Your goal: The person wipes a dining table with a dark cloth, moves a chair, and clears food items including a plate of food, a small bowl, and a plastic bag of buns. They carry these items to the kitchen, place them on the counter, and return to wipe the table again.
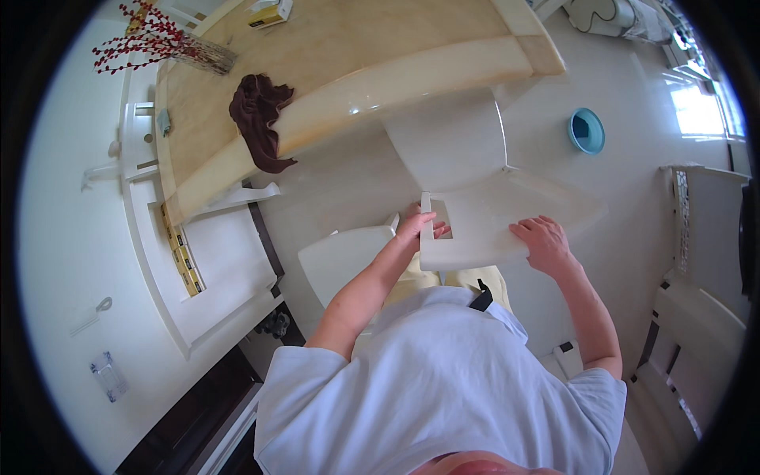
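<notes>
A white chair (484, 217) with a rectangular cut-out near one end is in front of my body. My left hand (417, 225) grips the narrow bar beside that cut-out, and some fingers show through the opening. On the other side, my right hand (543, 242) holds the edge of the chair, fingers lying over its top face. A broad white panel (454, 139) rises beyond the held part, under the table's edge; whether it belongs to the same chair I cannot tell.
A beige stone-topped table (386, 41) bears a dark maroon cloth (258, 119) hanging over its edge, a vase (208, 53) of red-berry branches and a tissue box (270, 12). Another white chair (344, 255) stands left. A blue basin (586, 130) sits on the floor at right.
</notes>
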The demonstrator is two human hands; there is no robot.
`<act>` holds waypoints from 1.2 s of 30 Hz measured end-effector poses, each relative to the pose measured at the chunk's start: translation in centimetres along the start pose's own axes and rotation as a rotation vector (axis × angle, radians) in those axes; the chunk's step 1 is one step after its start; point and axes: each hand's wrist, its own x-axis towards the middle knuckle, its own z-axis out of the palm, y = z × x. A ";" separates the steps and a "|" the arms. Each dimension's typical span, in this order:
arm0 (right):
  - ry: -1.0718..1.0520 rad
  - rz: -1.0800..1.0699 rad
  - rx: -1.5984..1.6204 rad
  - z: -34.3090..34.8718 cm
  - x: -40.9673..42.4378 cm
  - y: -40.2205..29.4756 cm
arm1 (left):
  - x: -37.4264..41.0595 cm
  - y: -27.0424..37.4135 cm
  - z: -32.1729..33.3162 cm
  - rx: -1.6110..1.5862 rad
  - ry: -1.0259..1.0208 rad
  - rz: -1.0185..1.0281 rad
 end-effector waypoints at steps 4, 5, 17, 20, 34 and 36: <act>-0.094 0.023 -0.027 0.6 -0.3 0.3 | -1.0 0.3 -0.4 0.140 -0.204 0.001; -0.110 0.016 -0.040 0.5 -0.4 0.1 | -1.2 -0.3 -1.6 0.129 -0.184 0.043; -0.191 -0.003 -0.133 0.6 -9.1 3.1 | 1.2 -11.8 1.4 0.090 0.113 0.029; -0.170 -0.009 -0.158 1.0 -13.2 4.3 | 1.3 -16.1 3.0 0.091 -0.007 -0.021; -0.076 0.188 -0.023 5.8 -29.9 9.6 | 3.5 -30.7 11.4 0.207 0.111 -0.230; -0.051 0.223 0.001 5.7 -30.8 10.3 | 4.6 -31.1 12.2 0.211 0.143 -0.276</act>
